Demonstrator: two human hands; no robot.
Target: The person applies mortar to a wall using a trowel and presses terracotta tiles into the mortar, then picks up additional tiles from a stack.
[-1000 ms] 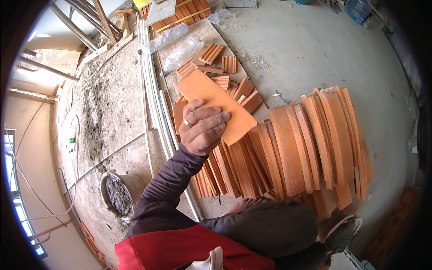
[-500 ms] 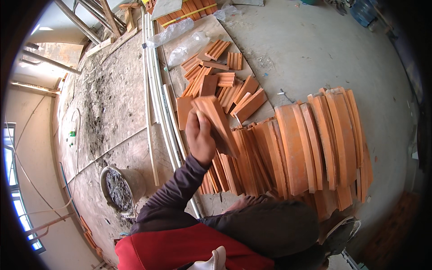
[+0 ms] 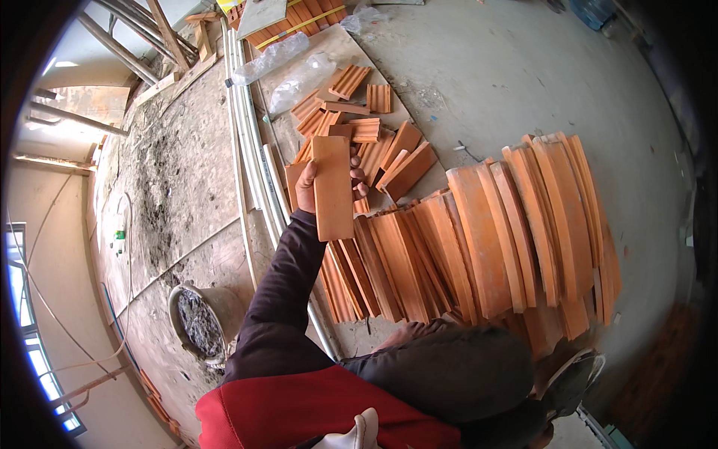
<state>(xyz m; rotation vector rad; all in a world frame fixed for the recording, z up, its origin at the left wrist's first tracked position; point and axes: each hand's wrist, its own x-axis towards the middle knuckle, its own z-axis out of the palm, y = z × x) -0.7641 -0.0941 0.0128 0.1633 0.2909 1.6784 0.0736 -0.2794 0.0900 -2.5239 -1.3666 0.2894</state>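
A flat rectangular terracotta tile stands nearly upright in my left hand. My thumb presses its left edge and the fingertips curl round the right edge; the palm is hidden behind it. Just beyond lies a loose pile of terracotta tiles, some ribbed, some smooth. Nearer, a long row of tiles stands on edge, packed face to face, running to the right from below my left hand. My right hand is not in view.
White pipes lie along the left of the tiles. A bucket of grey mortar stands on the rough floor at left. Clear plastic wrap and a strapped tile stack are farther off. My bent knee is close to the row.
My left hand has turned the tile from a slanted, edge-on position so its broad flat face shows. The hand has shifted slightly left and farther away.
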